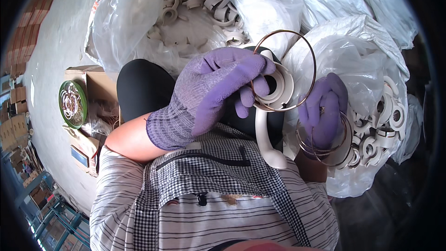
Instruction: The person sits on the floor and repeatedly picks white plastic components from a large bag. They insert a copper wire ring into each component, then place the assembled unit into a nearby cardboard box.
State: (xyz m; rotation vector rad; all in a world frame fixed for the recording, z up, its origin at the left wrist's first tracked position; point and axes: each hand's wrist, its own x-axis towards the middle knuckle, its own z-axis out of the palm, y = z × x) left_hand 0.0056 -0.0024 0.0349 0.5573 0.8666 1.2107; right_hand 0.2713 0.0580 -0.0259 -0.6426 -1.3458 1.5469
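My left hand (216, 86), in a purple-coated grey glove, is closed on a white plastic part with a round collar (284, 86) and a curved handle (265, 139). A large thin copper-coloured ring (315, 60) stands against the collar, its left side at my left fingertips. My right hand (327, 107), in a matching glove, is to the right with its fingers bent together. Several thin metal rings (344, 132) hang around those fingers. Whether my right fingertips also pinch the large ring is hard to make out.
A plastic-lined sack (125, 23) ahead holds several white plastic parts. Another lined sack (353, 186) at the right holds more, some with shiny bands. On the left, a green round tray (62, 95) with thin rings rests on a cardboard box (100, 83). Stacked cartons (18, 125) stand farther left.
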